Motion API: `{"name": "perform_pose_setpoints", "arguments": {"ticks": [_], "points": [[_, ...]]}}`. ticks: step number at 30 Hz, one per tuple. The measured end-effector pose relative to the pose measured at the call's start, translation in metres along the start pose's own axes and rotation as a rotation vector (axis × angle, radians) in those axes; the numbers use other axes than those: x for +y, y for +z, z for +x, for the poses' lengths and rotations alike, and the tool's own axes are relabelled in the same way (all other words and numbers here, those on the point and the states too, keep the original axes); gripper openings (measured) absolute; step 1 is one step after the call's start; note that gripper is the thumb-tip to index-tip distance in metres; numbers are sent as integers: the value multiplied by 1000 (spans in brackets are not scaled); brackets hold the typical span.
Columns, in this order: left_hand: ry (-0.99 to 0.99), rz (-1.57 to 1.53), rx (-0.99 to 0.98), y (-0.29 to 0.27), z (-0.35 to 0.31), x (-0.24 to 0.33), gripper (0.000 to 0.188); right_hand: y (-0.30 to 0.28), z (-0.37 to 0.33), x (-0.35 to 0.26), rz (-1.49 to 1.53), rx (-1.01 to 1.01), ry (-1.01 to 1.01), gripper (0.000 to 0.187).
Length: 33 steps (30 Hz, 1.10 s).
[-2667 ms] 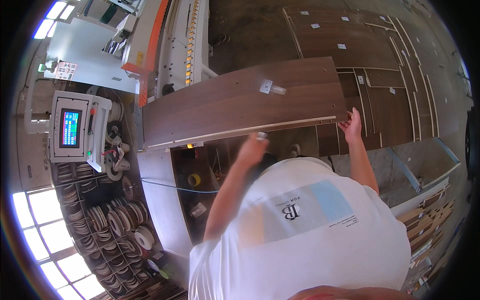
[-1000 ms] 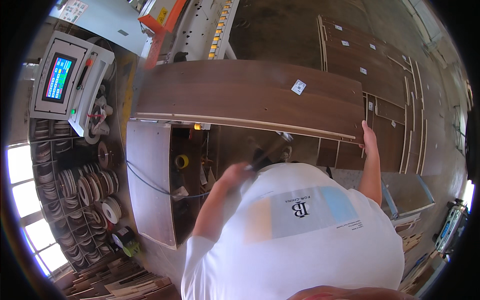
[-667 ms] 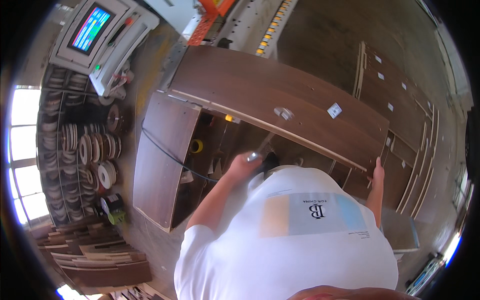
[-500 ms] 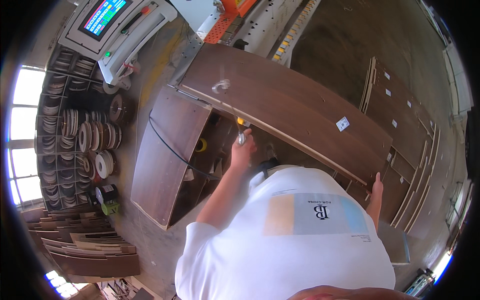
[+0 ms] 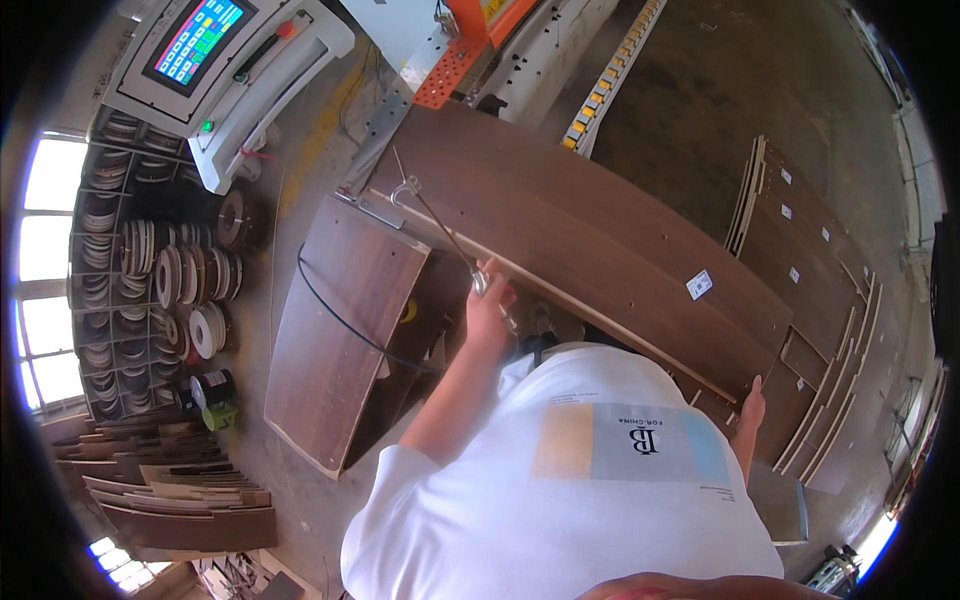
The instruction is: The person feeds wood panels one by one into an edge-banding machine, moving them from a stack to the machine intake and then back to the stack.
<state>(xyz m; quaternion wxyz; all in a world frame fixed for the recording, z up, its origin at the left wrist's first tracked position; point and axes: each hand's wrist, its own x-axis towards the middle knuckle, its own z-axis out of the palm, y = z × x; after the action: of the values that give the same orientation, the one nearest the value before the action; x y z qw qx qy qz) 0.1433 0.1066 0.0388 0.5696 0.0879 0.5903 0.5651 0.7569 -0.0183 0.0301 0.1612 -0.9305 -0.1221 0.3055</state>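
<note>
My left hand is closed around the metal handle of an air blow gun. Its long thin nozzle points up and left over the near edge of a dark brown wood panel, with a pale hook shape partway along it. The panel lies across in front of me, with a few small holes and a white label. At its right near corner my right hand grips the edge; some of its fingers are hidden.
An open brown wood box stands left of my left hand, a dark hose looping over it. A machine with an orange bracket and a screen console lies beyond. Panels are stacked at right; edging rolls fill a left rack.
The blow gun's nozzle has swung left and now shows sharply over the panel's left end. The panel appears slightly lower and farther right in view. My right hand stays at its corner.
</note>
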Motion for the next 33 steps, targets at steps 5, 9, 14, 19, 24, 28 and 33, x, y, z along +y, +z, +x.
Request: {"name": "perform_pose_setpoints", "arguments": {"ticks": [5,9,14,19,24,28,33], "points": [[-5,-26,-17,25,26,9,45,3,48,-13,-120,39,-98,87],[4,27,-37,60,55,20,44,0,80,-46,-220,60,-125,90],[26,1,-50,103,86,30,44,-1,74,-119,-136,34,-85,92],[62,28,-92,139,123,33,43,-8,114,-152,-83,-18,-133,93],[25,258,-153,168,139,49,46,-10,141,-181,39,12,-217,90],[171,1016,-259,193,103,46,40,-9,175,-190,249,-140,-170,78],[321,2214,-791,235,10,15,58,8,197,-167,841,-177,-115,80]]}}
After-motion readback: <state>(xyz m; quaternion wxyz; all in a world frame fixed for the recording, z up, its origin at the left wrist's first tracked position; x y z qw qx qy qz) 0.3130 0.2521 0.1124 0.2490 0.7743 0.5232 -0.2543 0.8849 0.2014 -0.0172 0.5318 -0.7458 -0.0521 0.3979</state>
